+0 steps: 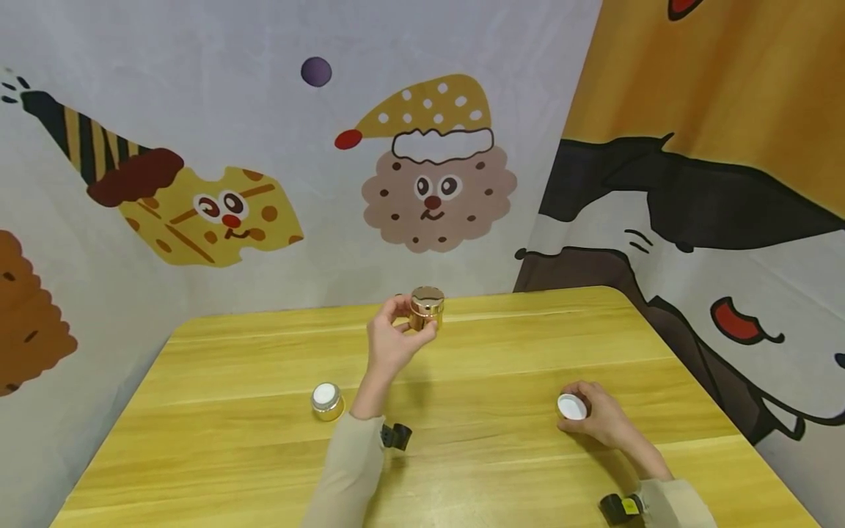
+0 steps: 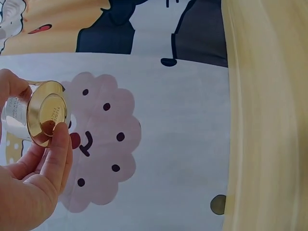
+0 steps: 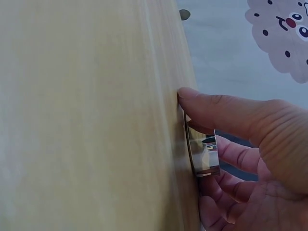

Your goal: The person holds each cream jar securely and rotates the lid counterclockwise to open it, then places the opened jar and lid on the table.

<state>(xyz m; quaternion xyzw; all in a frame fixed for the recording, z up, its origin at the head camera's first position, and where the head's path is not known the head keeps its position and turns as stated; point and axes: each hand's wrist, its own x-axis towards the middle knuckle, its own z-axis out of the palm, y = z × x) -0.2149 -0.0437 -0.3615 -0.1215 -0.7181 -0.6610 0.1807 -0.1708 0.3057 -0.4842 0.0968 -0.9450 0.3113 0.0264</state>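
My left hand holds a shiny gold cosmetic jar up over the far part of the table, between thumb and fingers. Its round gold base, with small print on it, faces the left wrist camera. At the right, my right hand pinches a round jar lid whose white inside shows in the head view. The lid's shiny metallic side appears in the right wrist view, close to the tabletop. A second gold jar with a white top stands on the table, left of my left forearm.
The yellow wood-grain table ends at the back against a cloth backdrop printed with cartoon food figures. A black wrist camera sits on the left cuff, and another wrist camera on the right.
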